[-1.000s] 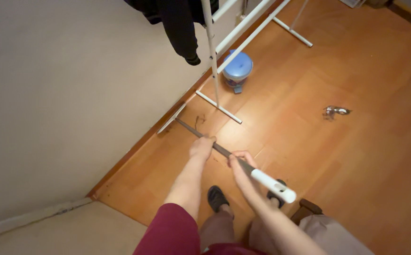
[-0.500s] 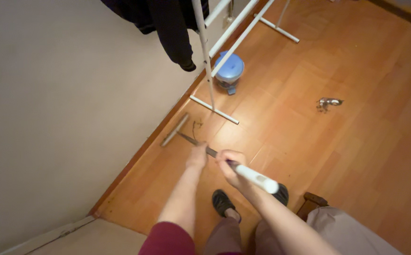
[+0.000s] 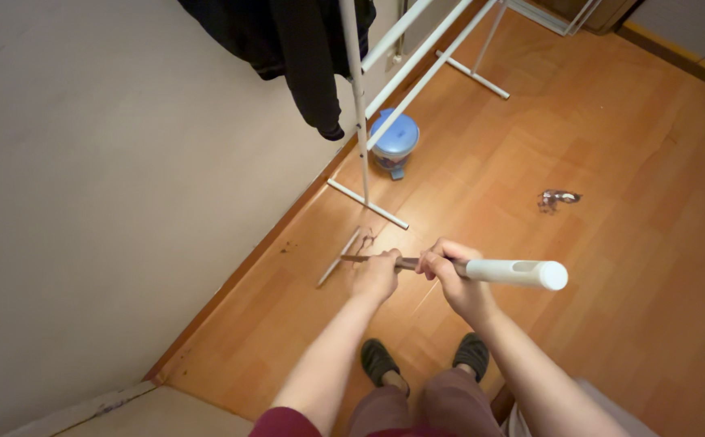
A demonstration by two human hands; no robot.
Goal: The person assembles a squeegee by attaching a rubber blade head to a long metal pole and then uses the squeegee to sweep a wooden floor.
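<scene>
Broom in both hands

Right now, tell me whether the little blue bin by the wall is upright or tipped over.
Upright. The blue bin stands on the wooden floor with its domed lid on top and its pedal at floor level, behind the white rack.

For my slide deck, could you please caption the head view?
Both hands, left hand and right hand, hold a broom over wooden floor.

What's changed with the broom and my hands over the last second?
The broom head has pulled back from the baseboard toward your feet, dragging debris along. The handle swung up, more level. Both the left hand and right hand keep gripping. Blue bin and debris pile stayed put.
</scene>
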